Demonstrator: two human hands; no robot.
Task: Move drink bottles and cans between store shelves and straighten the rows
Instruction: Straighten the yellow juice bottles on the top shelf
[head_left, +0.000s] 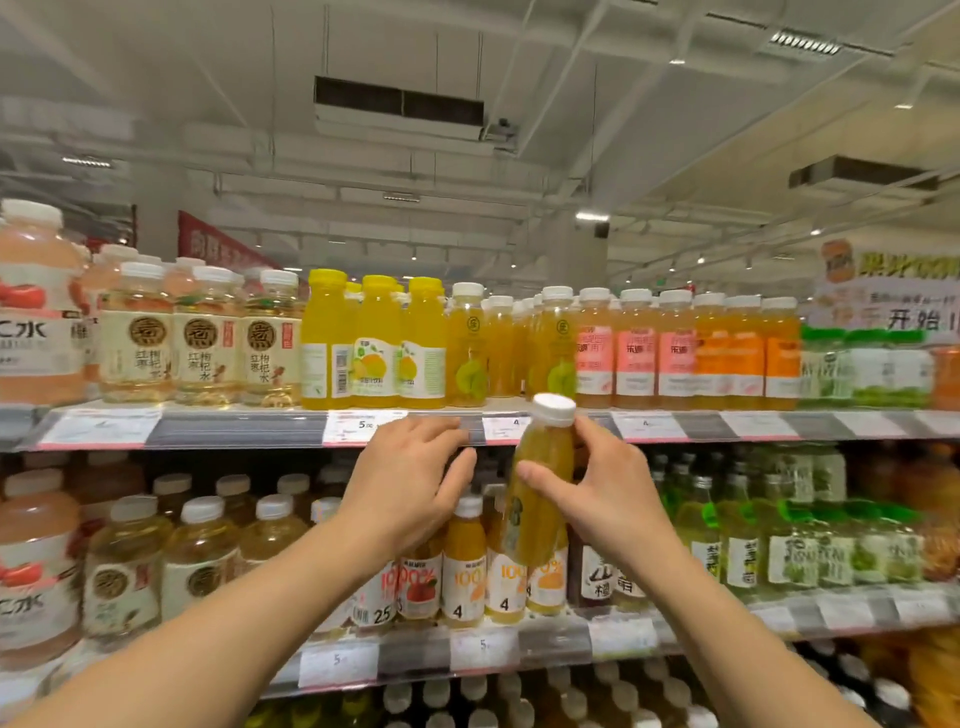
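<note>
Forearms reach up from the bottom of the view toward the shelving. Right hand (605, 488) grips an orange juice bottle (540, 499) by its upper body, thumb across the front and fingers curled behind, just under the white cap (555, 409). It hangs tilted in front of the top shelf's price rail (249, 428), below a gap in the top row (511, 345). Left hand (410, 486) rests fingertips on that rail, loosely spread, holding nothing. Judged: full plastic bottle, moderately heavy, smooth and label-slick; best held mid-body, not by the cap. Lower shelf rows (470, 561) stand behind.
</note>
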